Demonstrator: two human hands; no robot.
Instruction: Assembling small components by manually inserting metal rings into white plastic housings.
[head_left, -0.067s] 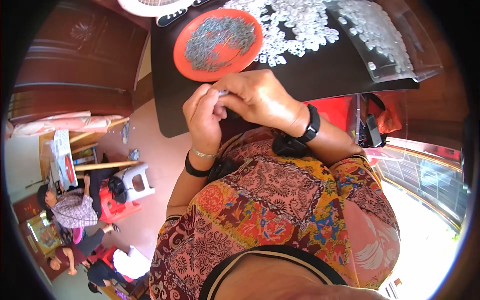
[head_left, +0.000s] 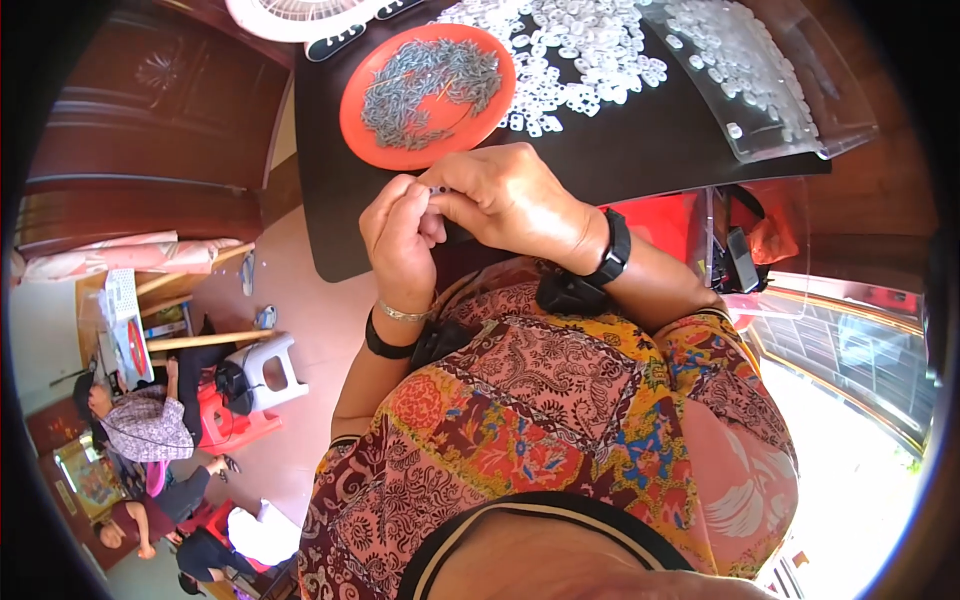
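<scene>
We see a tiny pale part (head_left: 437, 189) just above the middle of the frame, pinched between the fingertips of both hands over the near edge of a black table (head_left: 640, 150). Our left hand (head_left: 400, 240) is curled closed around it from the left, and our right hand (head_left: 510, 195) closes on it from the right, thumb and forefinger pressed together.

Just beyond the hands, toward the top of the frame, an orange plate (head_left: 400, 150) holds a heap of small grey metal pieces (head_left: 430, 80). To its right, white plastic rings (head_left: 590, 45) lie scattered over the table, and more fill a clear tray (head_left: 800, 110) at the upper right. A white fan (head_left: 290, 15) shows at the top edge.

The floor (head_left: 320, 320) on the left is pinkish. A white stool (head_left: 268, 368) stands there, and other people (head_left: 140, 420) sit at the lower left. Dark wooden furniture (head_left: 150, 130) fills the upper left.
</scene>
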